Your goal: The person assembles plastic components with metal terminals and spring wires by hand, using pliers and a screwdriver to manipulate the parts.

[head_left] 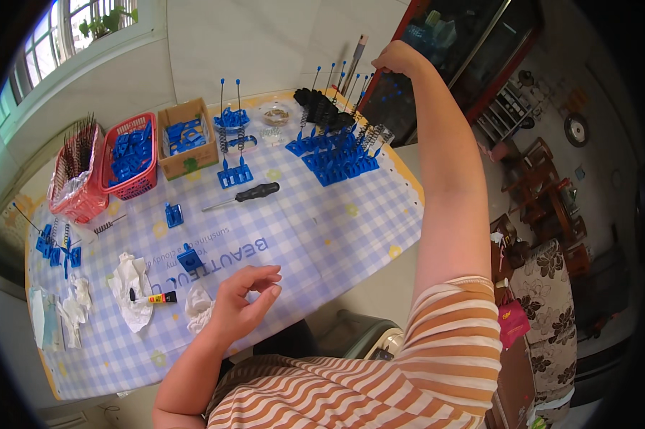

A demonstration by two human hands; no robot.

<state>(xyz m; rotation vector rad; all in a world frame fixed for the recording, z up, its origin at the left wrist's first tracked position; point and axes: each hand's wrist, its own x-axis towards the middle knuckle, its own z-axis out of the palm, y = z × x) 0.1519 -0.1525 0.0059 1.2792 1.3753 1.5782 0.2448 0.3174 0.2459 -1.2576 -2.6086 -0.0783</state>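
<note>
Left hand (242, 300) loosely curled, seemingly empty, blue plastic part (190, 258) just beyond fingertips

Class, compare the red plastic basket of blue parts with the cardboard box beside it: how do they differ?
The red plastic basket has slotted mesh walls; the brown cardboard box has solid walls. The basket is heaped fuller, the box less so. Both hold blue plastic parts and stand side by side on the checked tablecloth.

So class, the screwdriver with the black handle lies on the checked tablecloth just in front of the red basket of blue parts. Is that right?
Not quite. In the head view, the screwdriver does lie on the checked tablecloth, but in front of the blue spring assembly beside the cardboard box, not the red basket, which stands further left.
</note>
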